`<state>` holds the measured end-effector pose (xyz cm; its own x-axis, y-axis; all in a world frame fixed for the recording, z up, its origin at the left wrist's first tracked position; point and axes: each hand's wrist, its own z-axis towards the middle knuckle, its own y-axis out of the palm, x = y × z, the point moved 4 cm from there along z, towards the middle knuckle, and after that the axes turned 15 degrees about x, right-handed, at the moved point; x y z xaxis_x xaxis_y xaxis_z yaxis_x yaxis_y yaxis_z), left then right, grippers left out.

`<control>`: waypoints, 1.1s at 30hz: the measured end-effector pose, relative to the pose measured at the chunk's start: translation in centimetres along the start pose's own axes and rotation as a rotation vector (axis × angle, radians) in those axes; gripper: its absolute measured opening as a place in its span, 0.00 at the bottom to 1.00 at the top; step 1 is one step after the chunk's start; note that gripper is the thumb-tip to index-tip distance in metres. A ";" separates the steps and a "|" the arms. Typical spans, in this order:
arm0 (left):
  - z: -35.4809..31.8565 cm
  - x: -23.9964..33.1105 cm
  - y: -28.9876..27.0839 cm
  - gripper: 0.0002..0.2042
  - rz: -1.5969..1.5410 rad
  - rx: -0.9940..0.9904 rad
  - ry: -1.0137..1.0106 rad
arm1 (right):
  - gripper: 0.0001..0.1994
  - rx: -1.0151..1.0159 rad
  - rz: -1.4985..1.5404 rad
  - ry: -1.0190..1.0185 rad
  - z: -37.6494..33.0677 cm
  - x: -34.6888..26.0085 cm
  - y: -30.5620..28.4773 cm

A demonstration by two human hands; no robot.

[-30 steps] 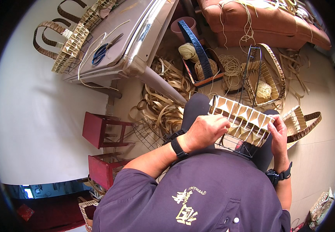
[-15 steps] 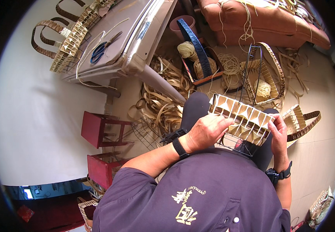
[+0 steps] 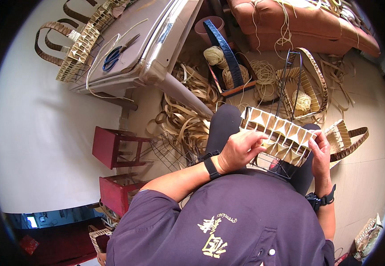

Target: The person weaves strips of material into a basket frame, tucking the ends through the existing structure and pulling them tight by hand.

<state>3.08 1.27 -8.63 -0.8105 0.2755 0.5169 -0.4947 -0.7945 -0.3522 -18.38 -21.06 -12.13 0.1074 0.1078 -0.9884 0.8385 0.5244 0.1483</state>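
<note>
A person in a dark purple shirt sits with a half-woven basket of pale folded straw strips on a black wire frame (image 3: pixel 281 133) lying across the lap, just above the dark trousers. The left hand (image 3: pixel 241 148), with a black watch at its wrist, curls its fingers over the basket's near long side and presses on the woven triangles there — it is grasping the weave, not resting flat. The right hand (image 3: pixel 320 153), also wearing a dark wristband, grips the basket's right end, thumb and fingers closed on the edge strips. Beyond the knees, a loose heap of tan straw strips (image 3: pixel 188 119) sprawls over the beige floor, near a small wooden tray holding balls of cream twine and a dark blue handle (image 3: pixel 225 66). Just right of that stands a second wire frame with a brown woven handle (image 3: pixel 303 84). To the left a grey folding table (image 3: pixel 152 48) carries blue-handled scissors (image 3: pixel 114 55) and, at its far edge, a woven basket with brown loop handles (image 3: pixel 75 48). Two small red stools (image 3: pixel 112 168) stand beside the left arm — one behind the other.
</note>
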 end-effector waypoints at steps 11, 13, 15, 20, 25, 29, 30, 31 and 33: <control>1.7 -0.5 -0.9 0.08 0.026 -0.409 -0.205 | 0.07 -0.002 -0.001 0.006 0.1 -0.3 0.1; 1.4 0.1 -0.3 0.08 0.099 -0.354 -0.090 | 0.07 -0.007 -0.004 0.017 0.1 -0.2 0.0; 1.1 0.5 0.0 0.07 0.132 -0.273 0.013 | 0.08 -0.007 -0.005 0.021 0.1 -0.1 -0.2; 0.7 0.2 -0.1 0.07 0.088 -0.221 0.157 | 0.08 -0.014 -0.007 0.002 0.0 0.0 -0.4; 0.5 -0.2 -0.8 0.10 0.013 -0.240 0.121 | 0.08 -0.022 -0.004 -0.008 0.1 0.3 -0.6; 0.8 -0.3 -1.3 0.10 0.064 -0.327 0.146 | 0.07 -0.025 -0.013 -0.005 0.0 0.2 -0.4; 0.8 -0.3 -1.3 0.10 0.080 -0.353 0.157 | 0.07 -0.022 -0.016 -0.005 0.1 0.4 -0.6; 0.7 -0.2 -1.1 0.09 0.077 -0.358 0.157 | 0.07 -0.020 -0.017 -0.005 0.1 0.4 -0.6; 0.6 -0.2 -1.0 0.09 0.074 -0.363 0.157 | 0.07 -0.010 -0.014 -0.002 -0.1 0.1 -0.4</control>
<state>3.95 1.67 -7.88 -0.8723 0.3261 0.3644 -0.4890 -0.5802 -0.6514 -18.77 -21.20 -12.30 0.0973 0.0986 -0.9904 0.8345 0.5341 0.1352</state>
